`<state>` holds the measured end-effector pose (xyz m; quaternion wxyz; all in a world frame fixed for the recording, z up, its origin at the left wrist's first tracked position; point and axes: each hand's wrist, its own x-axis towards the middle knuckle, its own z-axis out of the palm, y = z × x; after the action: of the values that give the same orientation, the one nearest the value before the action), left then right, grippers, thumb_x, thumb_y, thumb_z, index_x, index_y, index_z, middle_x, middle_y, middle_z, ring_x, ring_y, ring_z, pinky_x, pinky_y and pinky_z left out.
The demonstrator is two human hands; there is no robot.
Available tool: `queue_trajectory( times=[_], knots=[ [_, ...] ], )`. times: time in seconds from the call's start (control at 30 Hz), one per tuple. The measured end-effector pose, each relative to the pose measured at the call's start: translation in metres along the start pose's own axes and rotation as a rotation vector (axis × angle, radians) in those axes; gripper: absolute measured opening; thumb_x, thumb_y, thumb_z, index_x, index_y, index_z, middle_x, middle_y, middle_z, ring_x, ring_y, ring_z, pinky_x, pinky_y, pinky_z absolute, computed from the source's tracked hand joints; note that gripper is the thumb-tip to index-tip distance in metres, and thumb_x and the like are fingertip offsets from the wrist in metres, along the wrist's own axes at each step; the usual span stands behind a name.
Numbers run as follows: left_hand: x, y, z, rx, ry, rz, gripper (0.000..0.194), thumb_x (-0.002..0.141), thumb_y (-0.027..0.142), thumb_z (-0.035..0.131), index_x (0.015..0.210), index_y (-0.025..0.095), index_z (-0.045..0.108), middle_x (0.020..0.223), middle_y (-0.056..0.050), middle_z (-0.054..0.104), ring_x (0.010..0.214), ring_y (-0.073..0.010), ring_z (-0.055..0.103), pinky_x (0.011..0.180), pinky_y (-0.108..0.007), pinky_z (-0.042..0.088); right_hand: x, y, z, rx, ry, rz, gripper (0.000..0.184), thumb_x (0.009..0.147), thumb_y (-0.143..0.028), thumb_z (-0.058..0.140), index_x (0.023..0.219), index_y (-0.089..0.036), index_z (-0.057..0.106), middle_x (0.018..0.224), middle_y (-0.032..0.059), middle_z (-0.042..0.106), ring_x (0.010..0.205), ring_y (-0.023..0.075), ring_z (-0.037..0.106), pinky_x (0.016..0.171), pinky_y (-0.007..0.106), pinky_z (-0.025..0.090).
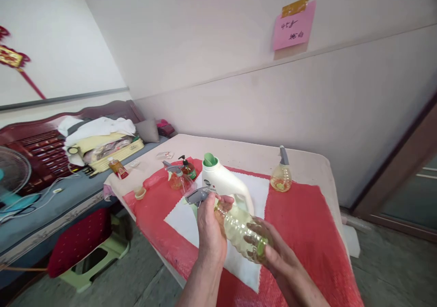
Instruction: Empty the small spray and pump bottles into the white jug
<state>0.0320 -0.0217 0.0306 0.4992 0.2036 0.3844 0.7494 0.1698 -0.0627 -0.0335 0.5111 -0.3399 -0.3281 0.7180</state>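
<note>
A clear, ribbed spray bottle [239, 227] with yellowish tint lies tilted across both my hands, its grey trigger head [200, 195] pointing left. My left hand [210, 227] is closed around the neck just below that head. Around the bottle's base wraps my right hand [273, 245], fingers underneath and thumb on the near side. Right behind stands a white jug [227, 181] with a handle and a green spout in its open mouth [210, 160]. The jug rests on a white cloth [251, 270], partly hidden by my hands and the bottle.
A red cloth [303, 234] covers much of the table. Another spray bottle [281, 177] stands back right. Left of the jug are a clear grey-headed bottle [176, 179], a brown pump bottle [187, 168] and a small cap [139, 192]. A red-topped stool [82, 243] stands at left.
</note>
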Motion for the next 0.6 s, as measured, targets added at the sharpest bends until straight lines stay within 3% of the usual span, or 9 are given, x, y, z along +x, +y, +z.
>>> queue_trajectory(
  times=[0.07, 0.2, 0.33, 0.47, 0.6],
  knots=[
    [0.001, -0.001, -0.002, 0.033, -0.008, 0.004, 0.026, 0.08, 0.042, 0.065, 0.074, 0.018, 0.058, 0.075, -0.008, 0.069, 0.075, -0.0221, 0.066, 0.074, -0.033, 0.048, 0.0, -0.001, -0.002, -0.025, -0.016, -0.004, 0.067, 0.064, -0.048, 0.082, 0.126, -0.032, 0.059, 0.129, 0.0084, 0.063, 0.116, 0.0317, 0.059, 0.1, 0.047, 0.042],
    [0.0, -0.002, -0.004, 0.146, -0.019, 0.014, 0.032, 0.083, 0.045, 0.062, 0.073, 0.015, 0.063, 0.078, -0.011, 0.069, 0.075, -0.0213, 0.064, 0.074, -0.033, 0.047, 0.003, 0.0, -0.006, 0.061, -0.113, 0.083, 0.053, 0.072, -0.054, 0.072, 0.116, -0.025, 0.067, 0.117, 0.0125, 0.07, 0.108, 0.0349, 0.063, 0.091, 0.048, 0.048],
    [-0.006, 0.0, -0.001, 0.257, -0.055, 0.012, 0.038, 0.084, 0.053, 0.061, 0.088, 0.015, 0.064, 0.093, -0.011, 0.069, 0.09, -0.0228, 0.064, 0.083, -0.034, 0.046, 0.005, 0.0, -0.002, 0.11, -0.064, 0.09, 0.051, 0.075, -0.052, 0.07, 0.117, -0.024, 0.068, 0.122, 0.0123, 0.069, 0.11, 0.0349, 0.063, 0.091, 0.047, 0.05],
    [-0.02, 0.006, 0.007, 0.238, -0.223, -0.056, 0.063, 0.072, 0.047, 0.078, 0.121, 0.02, 0.05, 0.11, -0.01, 0.065, 0.106, -0.0245, 0.061, 0.092, -0.035, 0.043, 0.009, -0.003, -0.001, 0.109, -0.04, -0.039, 0.049, 0.08, -0.05, 0.066, 0.125, -0.03, 0.063, 0.136, 0.0086, 0.061, 0.122, 0.033, 0.057, 0.095, 0.044, 0.05],
    [-0.039, 0.012, 0.012, 0.22, -0.447, -0.169, 0.068, 0.06, 0.03, 0.087, 0.116, 0.019, 0.049, 0.105, -0.009, 0.066, 0.098, -0.0251, 0.064, 0.087, -0.035, 0.046, 0.011, -0.001, -0.009, 0.035, -0.026, -0.1, 0.052, 0.079, -0.048, 0.07, 0.127, -0.033, 0.058, 0.14, 0.0063, 0.058, 0.126, 0.0324, 0.054, 0.1, 0.046, 0.048]
  ],
)
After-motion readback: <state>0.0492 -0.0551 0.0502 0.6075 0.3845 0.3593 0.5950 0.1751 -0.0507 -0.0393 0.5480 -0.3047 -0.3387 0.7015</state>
